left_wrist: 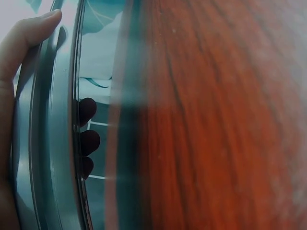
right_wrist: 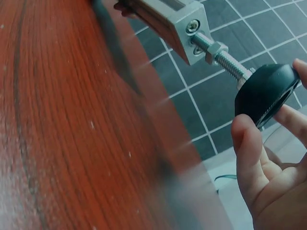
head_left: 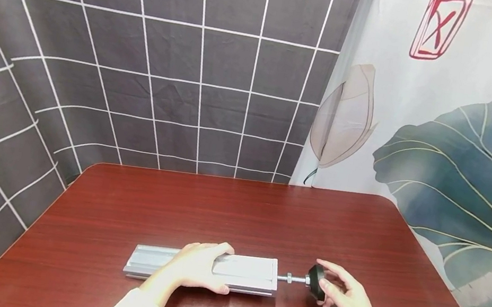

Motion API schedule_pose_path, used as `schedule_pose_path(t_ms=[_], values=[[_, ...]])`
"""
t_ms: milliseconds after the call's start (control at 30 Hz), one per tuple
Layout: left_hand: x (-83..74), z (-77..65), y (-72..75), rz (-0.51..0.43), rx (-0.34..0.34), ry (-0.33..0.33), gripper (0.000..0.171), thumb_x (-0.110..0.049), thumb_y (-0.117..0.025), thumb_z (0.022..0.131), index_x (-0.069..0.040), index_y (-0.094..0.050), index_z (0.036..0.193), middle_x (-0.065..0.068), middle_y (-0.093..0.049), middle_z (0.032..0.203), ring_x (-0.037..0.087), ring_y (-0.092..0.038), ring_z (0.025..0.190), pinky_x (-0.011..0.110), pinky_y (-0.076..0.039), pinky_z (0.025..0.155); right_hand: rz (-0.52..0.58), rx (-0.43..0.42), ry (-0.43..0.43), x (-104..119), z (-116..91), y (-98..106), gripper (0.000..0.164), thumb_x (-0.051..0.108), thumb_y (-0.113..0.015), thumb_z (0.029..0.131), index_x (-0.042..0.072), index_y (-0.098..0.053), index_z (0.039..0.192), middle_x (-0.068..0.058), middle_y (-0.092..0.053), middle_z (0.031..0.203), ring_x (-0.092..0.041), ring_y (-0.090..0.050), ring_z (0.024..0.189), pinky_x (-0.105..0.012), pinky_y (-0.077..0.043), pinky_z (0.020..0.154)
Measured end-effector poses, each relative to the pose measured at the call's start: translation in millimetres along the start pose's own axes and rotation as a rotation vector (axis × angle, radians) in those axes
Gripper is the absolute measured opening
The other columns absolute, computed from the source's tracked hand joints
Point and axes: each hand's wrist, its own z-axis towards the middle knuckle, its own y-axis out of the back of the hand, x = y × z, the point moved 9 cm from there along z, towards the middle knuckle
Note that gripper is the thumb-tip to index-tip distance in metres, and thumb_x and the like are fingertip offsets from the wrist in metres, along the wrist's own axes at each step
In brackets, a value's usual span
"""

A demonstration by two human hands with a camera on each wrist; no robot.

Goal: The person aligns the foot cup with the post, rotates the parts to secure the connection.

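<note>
A silver aluminium profile [head_left: 251, 271] lies lengthwise across the front of the table, and my left hand [head_left: 196, 268] grips it around the middle. In the left wrist view the thumb is on one side of the profile [left_wrist: 62, 134] and several fingertips [left_wrist: 89, 143] show past the other. From its right end plate [right_wrist: 195, 31] sticks out a threaded rod [right_wrist: 230, 64] carrying a hex nut [right_wrist: 216, 52]. A black levelling foot [right_wrist: 266, 91] sits at the rod's outer end. My right hand [head_left: 346, 295] pinches this foot by its rim between thumb and fingers.
The reddish-brown wooden table [head_left: 237, 211] stretches out behind and beside the profile. A dark curtain with a white grid [head_left: 169, 55] hangs behind it, and a pale curtain with painted leaves [head_left: 467, 156] hangs on the right.
</note>
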Motion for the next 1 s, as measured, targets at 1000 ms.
schedule_pose_path(t_ms=[1000], values=[[1.6, 2.3, 9.0, 0.002, -0.023, -0.010, 0.067, -0.061, -0.073, 0.057, -0.036, -0.054, 0.117, -0.015, -0.063, 0.107, 0.006, -0.060, 0.091, 0.036, -0.044, 0.080, -0.120, -0.077, -0.026, 13.5, 4.0, 2.7, 0.032, 0.010, -0.052, 0.095, 0.010, -0.054, 0.127, -0.004, -0.059, 0.095, -0.025, -0.055, 0.054, -0.030, -0.044, 0.049]])
